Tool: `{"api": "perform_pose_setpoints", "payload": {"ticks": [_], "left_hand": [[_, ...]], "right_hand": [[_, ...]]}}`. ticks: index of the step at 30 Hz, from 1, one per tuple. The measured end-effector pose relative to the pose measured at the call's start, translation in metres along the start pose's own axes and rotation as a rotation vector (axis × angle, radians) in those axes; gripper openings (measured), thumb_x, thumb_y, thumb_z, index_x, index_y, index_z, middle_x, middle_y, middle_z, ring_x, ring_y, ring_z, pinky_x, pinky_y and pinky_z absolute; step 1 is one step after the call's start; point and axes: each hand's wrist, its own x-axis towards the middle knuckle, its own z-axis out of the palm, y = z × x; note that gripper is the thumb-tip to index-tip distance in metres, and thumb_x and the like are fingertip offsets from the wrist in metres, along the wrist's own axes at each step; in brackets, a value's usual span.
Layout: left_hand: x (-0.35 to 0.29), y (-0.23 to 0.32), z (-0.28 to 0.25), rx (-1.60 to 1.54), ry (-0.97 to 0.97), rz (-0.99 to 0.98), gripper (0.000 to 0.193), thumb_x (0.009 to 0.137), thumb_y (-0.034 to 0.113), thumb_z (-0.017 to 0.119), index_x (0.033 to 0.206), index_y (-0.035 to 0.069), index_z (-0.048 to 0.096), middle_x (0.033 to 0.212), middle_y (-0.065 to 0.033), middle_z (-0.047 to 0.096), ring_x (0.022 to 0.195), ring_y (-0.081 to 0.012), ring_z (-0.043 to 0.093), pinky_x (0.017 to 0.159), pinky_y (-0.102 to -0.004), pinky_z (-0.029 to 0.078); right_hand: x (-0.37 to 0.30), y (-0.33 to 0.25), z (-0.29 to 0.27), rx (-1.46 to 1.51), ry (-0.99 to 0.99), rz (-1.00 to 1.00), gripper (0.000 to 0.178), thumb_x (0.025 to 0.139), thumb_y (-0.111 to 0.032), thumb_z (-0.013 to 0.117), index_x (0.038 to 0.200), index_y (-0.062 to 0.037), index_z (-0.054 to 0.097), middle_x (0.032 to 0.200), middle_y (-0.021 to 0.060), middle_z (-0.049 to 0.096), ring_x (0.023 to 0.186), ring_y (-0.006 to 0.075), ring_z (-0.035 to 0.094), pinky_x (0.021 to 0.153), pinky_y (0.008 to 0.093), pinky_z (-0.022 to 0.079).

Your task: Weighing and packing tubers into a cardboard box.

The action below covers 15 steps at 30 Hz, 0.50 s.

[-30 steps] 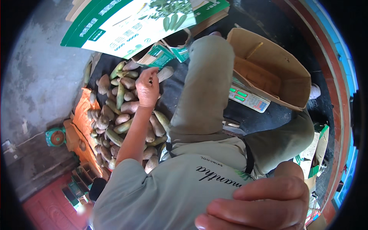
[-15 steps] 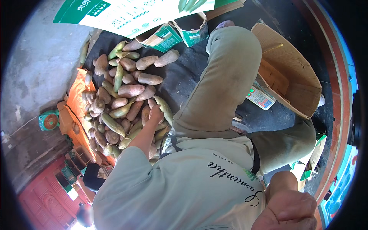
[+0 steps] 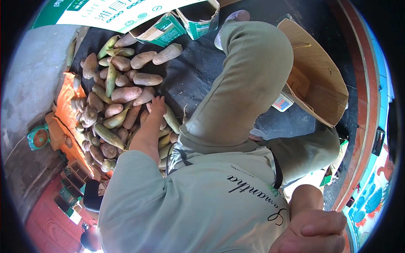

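A pile of long root vegetables [image 3: 126, 95], some green like radishes and others brownish pink, lies on dark cloth at my left. Over its near right part reaches my left hand [image 3: 157, 105], fingers spread, close to a brownish root [image 3: 145, 96] and holding nothing that I can see. A long green radish [image 3: 171, 119] lies right beside that wrist. At the lower right, in front of my shirt, my right hand [image 3: 314, 232] is curled closed; what is inside its fingers, if anything, is hidden.
An open cardboard box [image 3: 316, 80] stands right of my knee, beside a scale [image 3: 282, 102]. Green-and-white cartons [image 3: 164, 31] stand ahead, under a large printed panel [image 3: 114, 12]. Orange sheeting [image 3: 67, 97] borders the pile. Another person's dark sleeve [image 3: 92, 196] shows at lower left.
My left hand has moved a little farther over the pile, and its fingers have gone from bent together to spread. The whole view has shifted slightly. My right hand remains curled.
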Motion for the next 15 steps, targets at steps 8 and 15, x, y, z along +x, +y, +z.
{"api": "perform_pose_setpoints", "payload": {"ticks": [8, 15], "left_hand": [[0.01, 0.013, -0.035, 0.176, -0.169, 0.065, 0.038, 0.079, 0.021, 0.061, 0.117, 0.017, 0.058, 0.126, -0.0082, 0.049, 0.126, -0.0279, 0.036, 0.091, -0.0404, 0.043], [-0.006, 0.007, -0.054, 0.278, -0.38, 0.068, 0.042, 0.074, 0.034, 0.066, 0.111, 0.015, 0.063, 0.126, -0.0096, 0.052, 0.122, -0.0277, 0.043, 0.088, -0.0412, 0.046]], "right_hand": [[-0.014, -0.007, -0.008, 0.052, 0.005, 0.173, 0.032, 0.094, -0.043, 0.037, 0.101, -0.0159, 0.053, 0.084, 0.0077, 0.06, 0.081, 0.0246, 0.051, 0.062, 0.0406, 0.04], [-0.037, 0.064, -0.03, -0.359, 0.041, -0.484, 0.029, 0.08, -0.01, 0.056, 0.109, -0.0114, 0.055, 0.093, 0.0113, 0.058, 0.075, 0.0242, 0.058, 0.061, 0.0362, 0.045]]}}
